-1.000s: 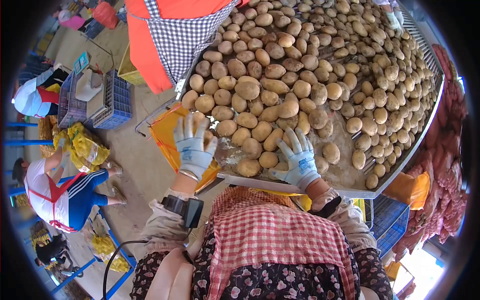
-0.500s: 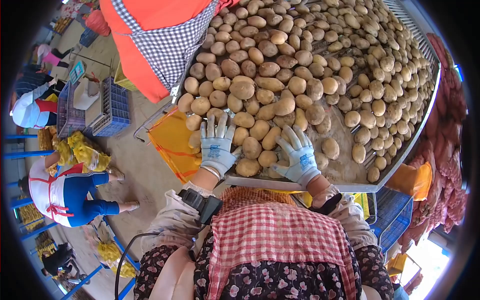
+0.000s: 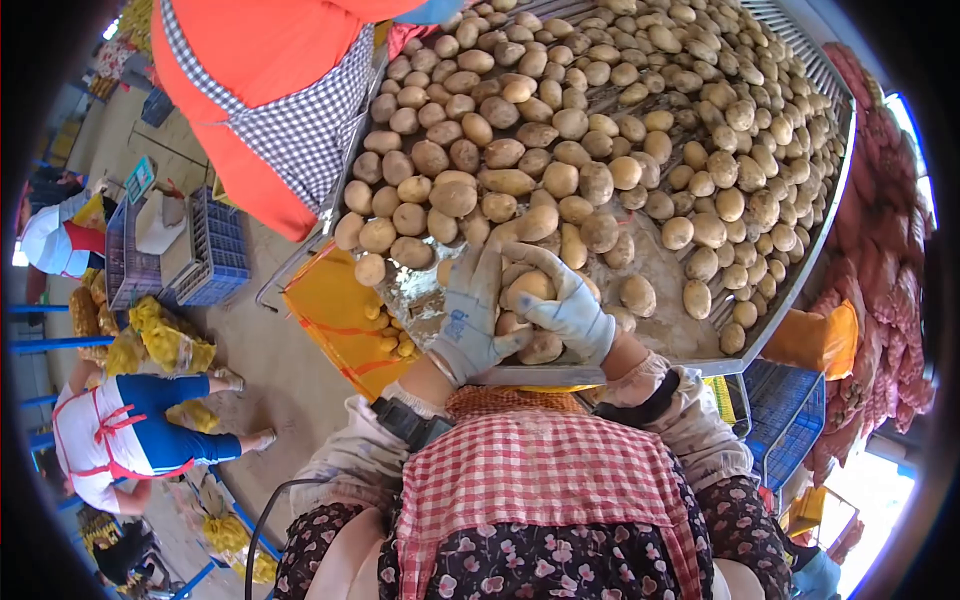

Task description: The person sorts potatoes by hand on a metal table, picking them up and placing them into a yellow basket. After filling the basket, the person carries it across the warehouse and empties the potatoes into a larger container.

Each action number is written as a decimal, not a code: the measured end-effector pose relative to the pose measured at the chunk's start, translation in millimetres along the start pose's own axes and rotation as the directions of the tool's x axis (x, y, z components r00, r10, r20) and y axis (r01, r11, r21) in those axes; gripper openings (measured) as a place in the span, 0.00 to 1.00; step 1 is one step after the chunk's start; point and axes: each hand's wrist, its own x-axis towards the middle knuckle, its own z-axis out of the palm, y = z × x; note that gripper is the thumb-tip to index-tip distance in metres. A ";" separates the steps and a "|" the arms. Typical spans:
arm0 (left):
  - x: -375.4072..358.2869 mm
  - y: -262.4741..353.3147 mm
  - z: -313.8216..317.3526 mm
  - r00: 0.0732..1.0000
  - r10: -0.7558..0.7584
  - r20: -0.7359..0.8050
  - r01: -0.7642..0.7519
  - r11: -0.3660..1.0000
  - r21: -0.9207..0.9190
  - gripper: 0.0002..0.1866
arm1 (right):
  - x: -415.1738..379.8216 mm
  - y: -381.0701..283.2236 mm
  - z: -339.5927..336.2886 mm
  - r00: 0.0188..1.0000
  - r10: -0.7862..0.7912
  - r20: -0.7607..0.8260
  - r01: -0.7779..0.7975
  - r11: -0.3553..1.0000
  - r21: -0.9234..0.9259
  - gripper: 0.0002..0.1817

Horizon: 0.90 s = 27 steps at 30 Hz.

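Note:
Potatoes (image 3: 555, 180) cover much of the metal sorting table (image 3: 670, 335). At the near edge, my gloved left hand (image 3: 468, 318) curves around the left side of a few potatoes, its fingers reaching forward and thumb to the right. From the other side, my gloved right hand (image 3: 572, 312) bends its fingers over a potato (image 3: 530, 288), thumb below. Between the palms a second potato (image 3: 541, 347) sits low against the rim. The hands nearly meet at the fingertips, and parts of the cupped potatoes are hidden.
A yellow-orange bag (image 3: 335, 305) hangs off the table's left edge, with potatoes inside. A co-worker in orange (image 3: 250, 70) stands at the far left side. Blue crates (image 3: 785, 415) and red net sacks (image 3: 870, 270) are right. Another person (image 3: 105, 425) bends over at left.
My hands have come together from spread positions, gathering potatoes between them. Bare wet metal now shows left of my left hand. The co-worker in orange has shifted, and a blue-gloved hand appears at the top.

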 end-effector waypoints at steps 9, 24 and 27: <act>-3.8 -2.1 -37.6 0.954 -0.267 0.139 0.144 0.810 0.568 0.39 | -5.1 23.0 -14.4 0.970 -0.194 -0.146 0.186 0.980 -0.065 0.42; 19.0 -38.4 -38.8 0.989 -0.123 -0.085 0.150 0.813 0.563 0.27 | -15.2 28.2 -52.6 0.724 -0.352 -0.593 -0.353 0.549 -0.758 0.12; 13.8 -23.1 -35.6 0.952 -0.255 0.169 0.073 0.727 0.683 0.28 | -8.1 32.9 -42.1 0.855 -0.329 -0.401 -0.357 0.187 -0.915 0.15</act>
